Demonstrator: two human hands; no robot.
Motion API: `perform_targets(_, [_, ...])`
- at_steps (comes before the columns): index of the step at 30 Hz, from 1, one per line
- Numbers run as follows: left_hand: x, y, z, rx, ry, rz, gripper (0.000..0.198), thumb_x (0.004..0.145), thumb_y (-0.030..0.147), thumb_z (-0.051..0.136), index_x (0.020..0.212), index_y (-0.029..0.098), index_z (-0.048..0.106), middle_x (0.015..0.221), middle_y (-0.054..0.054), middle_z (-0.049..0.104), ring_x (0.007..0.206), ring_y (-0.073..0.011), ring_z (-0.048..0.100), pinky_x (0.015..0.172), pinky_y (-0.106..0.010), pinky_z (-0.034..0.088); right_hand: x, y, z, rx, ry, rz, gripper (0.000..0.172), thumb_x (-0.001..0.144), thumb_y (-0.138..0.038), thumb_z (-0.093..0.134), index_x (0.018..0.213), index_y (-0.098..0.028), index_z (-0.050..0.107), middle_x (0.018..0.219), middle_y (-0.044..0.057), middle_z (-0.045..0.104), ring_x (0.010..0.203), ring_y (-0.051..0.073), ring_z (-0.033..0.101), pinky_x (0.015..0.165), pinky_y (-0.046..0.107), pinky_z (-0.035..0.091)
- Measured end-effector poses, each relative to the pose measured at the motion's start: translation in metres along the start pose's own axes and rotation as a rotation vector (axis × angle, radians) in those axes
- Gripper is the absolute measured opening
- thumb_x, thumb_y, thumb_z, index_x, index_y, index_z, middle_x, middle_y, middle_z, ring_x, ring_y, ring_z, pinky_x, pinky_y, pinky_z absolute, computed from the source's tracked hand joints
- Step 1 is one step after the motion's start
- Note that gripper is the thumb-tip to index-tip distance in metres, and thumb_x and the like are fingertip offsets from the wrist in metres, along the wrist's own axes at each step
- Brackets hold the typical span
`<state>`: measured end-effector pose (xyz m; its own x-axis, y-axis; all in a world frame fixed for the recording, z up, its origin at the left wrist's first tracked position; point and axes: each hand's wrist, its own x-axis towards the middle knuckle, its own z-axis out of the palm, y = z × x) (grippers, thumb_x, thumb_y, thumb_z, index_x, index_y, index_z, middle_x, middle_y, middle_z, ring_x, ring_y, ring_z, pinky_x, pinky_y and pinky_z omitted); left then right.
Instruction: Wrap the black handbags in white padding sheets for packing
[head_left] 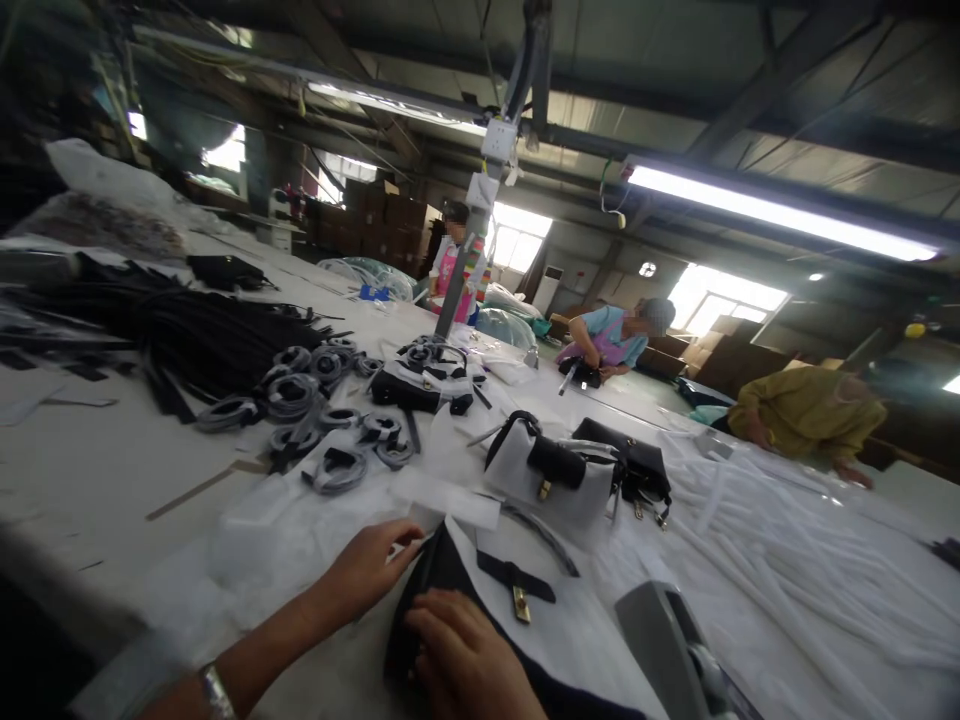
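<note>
A black handbag (429, 580) lies in front of me, a white protective sheet (487, 590) over its front. Its dark flap strap carries a gold clasp (520, 604), and a grey-wrapped handle (544, 535) arches behind. My left hand (375, 568) is at the bag's upper left edge, thumb and fingers apart. Across the bag's black side rests my right hand (471, 655), fingers extended over the surface and their tips partly hidden. Neither hand visibly grips anything.
Two more bags (559, 465) stand beyond, with another (424, 385) farther left. Coiled grey straps (292, 395) and a black strap pile (202, 335) lie left. A grey tape dispenser (667, 650) is right, near white strips (780, 530). A post (457, 280) rises mid-table; several co-workers stand beyond.
</note>
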<state>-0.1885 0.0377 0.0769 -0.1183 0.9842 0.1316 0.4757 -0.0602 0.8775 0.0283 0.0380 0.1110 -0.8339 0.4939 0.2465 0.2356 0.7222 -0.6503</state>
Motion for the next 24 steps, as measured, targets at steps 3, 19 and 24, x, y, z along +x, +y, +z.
perform_targets(3, [-0.012,-0.017,0.008,0.057,0.026,-0.007,0.038,0.087,0.042,0.056,0.115,0.021,0.070,0.114,-0.008,0.073,0.103,-0.0283,0.067,0.090,-0.033,0.050,0.001,0.025,0.001,-0.220,0.110,0.094,0.051,0.086,-0.020,0.063,0.136,-0.029,0.060,0.141,0.005,0.058,0.133,0.033,0.051,0.112,0.049,0.043])
perform_targets(19, [-0.007,-0.045,0.004,0.281,-0.049,-0.047,0.051,0.086,0.009,0.040,0.126,0.028,0.064,0.116,-0.009,0.073,0.107,-0.0328,0.069,0.088,-0.047,0.054,-0.011,0.074,-0.017,-0.330,0.110,0.177,0.038,0.096,-0.041,0.055,0.130,-0.029,0.065,0.128,0.005,0.068,0.116,0.024,0.066,0.099,0.032,0.055])
perform_targets(24, [-0.002,-0.041,-0.001,0.388,-0.035,-0.067,0.065,0.079,-0.006,0.034,0.132,0.021,0.060,0.122,-0.011,0.070,0.111,-0.0297,0.066,0.093,-0.045,0.052,-0.004,0.077,-0.032,-0.195,0.268,0.290,0.043,0.101,-0.042,0.046,0.138,-0.026,0.056,0.127,0.008,0.068,0.111,0.022,0.069,0.090,0.028,0.059])
